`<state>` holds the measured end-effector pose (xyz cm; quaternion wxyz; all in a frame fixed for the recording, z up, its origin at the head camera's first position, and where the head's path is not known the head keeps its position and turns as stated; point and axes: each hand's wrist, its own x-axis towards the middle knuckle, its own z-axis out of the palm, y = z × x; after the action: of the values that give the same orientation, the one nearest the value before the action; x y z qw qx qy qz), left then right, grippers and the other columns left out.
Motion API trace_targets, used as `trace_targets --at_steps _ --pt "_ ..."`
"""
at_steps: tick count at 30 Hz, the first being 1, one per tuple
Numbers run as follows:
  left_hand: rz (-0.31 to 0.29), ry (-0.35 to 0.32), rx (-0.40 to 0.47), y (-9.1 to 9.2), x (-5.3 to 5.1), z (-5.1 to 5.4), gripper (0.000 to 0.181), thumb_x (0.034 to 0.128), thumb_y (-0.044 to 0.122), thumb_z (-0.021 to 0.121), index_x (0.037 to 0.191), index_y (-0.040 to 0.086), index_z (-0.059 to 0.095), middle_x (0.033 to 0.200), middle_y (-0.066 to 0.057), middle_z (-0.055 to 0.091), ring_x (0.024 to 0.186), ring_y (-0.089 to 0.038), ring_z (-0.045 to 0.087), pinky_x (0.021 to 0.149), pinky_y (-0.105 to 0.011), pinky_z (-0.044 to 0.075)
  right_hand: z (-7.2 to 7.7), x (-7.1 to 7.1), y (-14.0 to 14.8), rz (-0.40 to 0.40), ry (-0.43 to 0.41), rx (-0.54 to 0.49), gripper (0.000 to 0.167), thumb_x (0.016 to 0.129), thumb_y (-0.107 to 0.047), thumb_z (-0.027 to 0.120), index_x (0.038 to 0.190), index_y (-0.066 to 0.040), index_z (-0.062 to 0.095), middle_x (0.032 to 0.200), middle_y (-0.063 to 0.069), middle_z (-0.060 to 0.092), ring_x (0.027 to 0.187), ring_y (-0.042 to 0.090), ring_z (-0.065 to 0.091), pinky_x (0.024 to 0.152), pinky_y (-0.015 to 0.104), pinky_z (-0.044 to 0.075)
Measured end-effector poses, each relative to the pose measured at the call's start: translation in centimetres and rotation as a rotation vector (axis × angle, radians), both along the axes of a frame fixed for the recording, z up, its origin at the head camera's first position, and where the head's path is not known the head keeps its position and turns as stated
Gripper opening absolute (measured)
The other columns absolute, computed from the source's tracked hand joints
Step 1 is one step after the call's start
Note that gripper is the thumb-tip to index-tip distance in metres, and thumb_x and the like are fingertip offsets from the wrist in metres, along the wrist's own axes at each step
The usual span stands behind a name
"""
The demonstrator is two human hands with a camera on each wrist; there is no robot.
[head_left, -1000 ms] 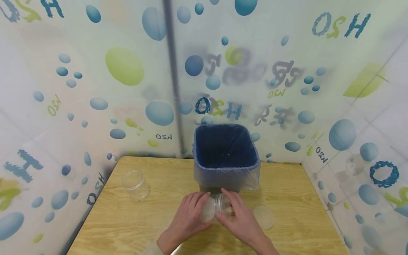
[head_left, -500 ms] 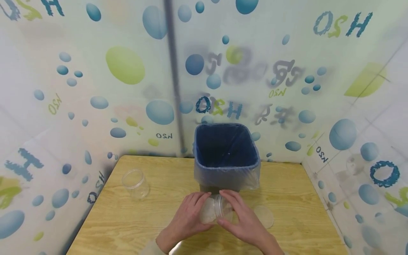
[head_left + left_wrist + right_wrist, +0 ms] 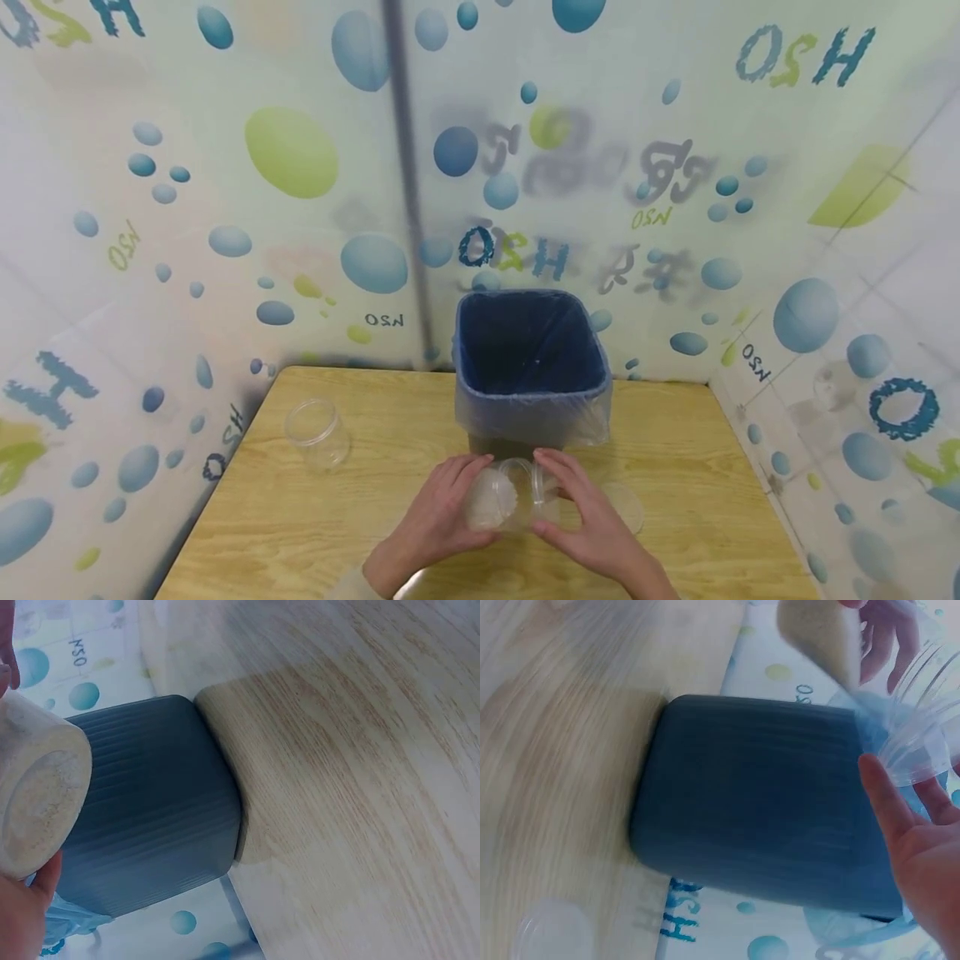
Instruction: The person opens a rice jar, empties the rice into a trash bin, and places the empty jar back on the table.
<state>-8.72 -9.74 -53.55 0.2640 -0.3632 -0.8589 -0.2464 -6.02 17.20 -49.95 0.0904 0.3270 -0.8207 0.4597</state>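
Note:
My left hand [image 3: 431, 521] grips a clear jar [image 3: 491, 500] lying on its side, with pale, grainy-looking contents toward its base. In the left wrist view, the jar's round base [image 3: 45, 802] faces the camera. My right hand [image 3: 596, 533] holds a second clear ridged container [image 3: 545, 496], its fingers and thumb around the rim. The right wrist view shows this clear container [image 3: 922, 750] close to the jar's clear end; whether they touch, I cannot tell. Both are held above the table in front of the bin.
A dark blue bin [image 3: 534, 392] with a clear liner stands at the back of the wooden table [image 3: 360, 467]. An open clear jar [image 3: 318, 433] stands at left. A thin clear lid [image 3: 624, 508] lies right of my hands. Patterned curtain walls [image 3: 360, 167] surround the table.
My right hand has moved slightly right, taking the clear container away from the left-hand jar's filled part. More clear wall shows between them. My left hand has barely moved.

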Motion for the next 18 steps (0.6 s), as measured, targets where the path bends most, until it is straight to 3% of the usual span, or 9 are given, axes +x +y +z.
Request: trace_targets --at_steps 9,18 --pt "-0.006 -0.002 0.082 -0.4 0.0 -0.6 0.107 0.0495 0.046 0.098 0.14 0.006 0.056 0.124 -0.008 0.063 0.109 -0.024 0.061 0.09 -0.044 0.054 -1.6 0.1 1.9 -0.118 0.013 0.141 0.074 0.089 -0.034 0.082 0.154 -0.022 0.047 0.147 0.004 0.051 0.125 0.024 0.058 0.083 0.035 0.06" --pt "0.016 -0.054 0.118 -0.5 0.1 -0.9 0.102 0.0533 0.045 0.097 0.138 0.006 0.058 0.127 -0.008 0.062 0.112 -0.024 0.06 0.091 -0.042 0.053 -3.6 -0.2 3.2 -0.205 0.037 0.275 0.073 0.088 -0.039 0.082 0.15 -0.016 0.052 0.142 0.007 0.054 0.117 0.025 0.062 0.082 0.036 0.058"
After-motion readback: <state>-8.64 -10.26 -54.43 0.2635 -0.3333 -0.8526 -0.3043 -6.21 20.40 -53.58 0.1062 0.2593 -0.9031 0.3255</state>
